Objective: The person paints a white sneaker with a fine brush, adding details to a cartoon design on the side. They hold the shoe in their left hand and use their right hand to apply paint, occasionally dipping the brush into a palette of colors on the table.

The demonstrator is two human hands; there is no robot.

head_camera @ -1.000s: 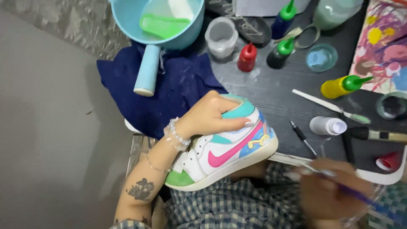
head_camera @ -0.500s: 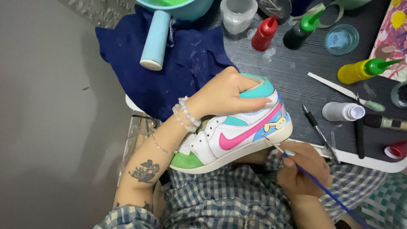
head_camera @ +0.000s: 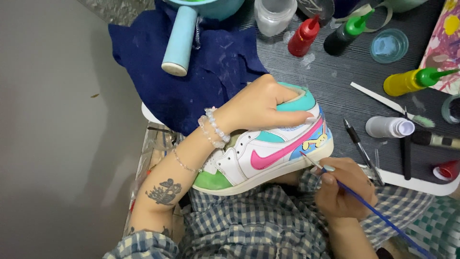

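A white high-top sneaker (head_camera: 249, 156) painted pink, teal, green and blue lies on its side across my lap. My left hand (head_camera: 261, 106) grips its ankle collar from above, fingers wrapped over the teal top. My right hand (head_camera: 342, 189) holds a thin blue-handled paintbrush (head_camera: 364, 204), whose tip touches the blue heel panel beside a small yellow figure. A bead bracelet circles my left wrist.
On the dark table (head_camera: 335, 72) stand red (head_camera: 303, 37), black-and-green (head_camera: 346, 32) and yellow (head_camera: 412, 80) paint bottles, a white bottle (head_camera: 389, 127), a small blue dish (head_camera: 389, 45), a pen (head_camera: 362, 149) and other brushes. A navy cloth (head_camera: 211, 72) lies under a light-blue handled tub (head_camera: 179, 41).
My right hand brought the brush up from the lower right until its tip reached the sneaker's heel. The view shifted downward; my left hand kept its hold on the shoe.
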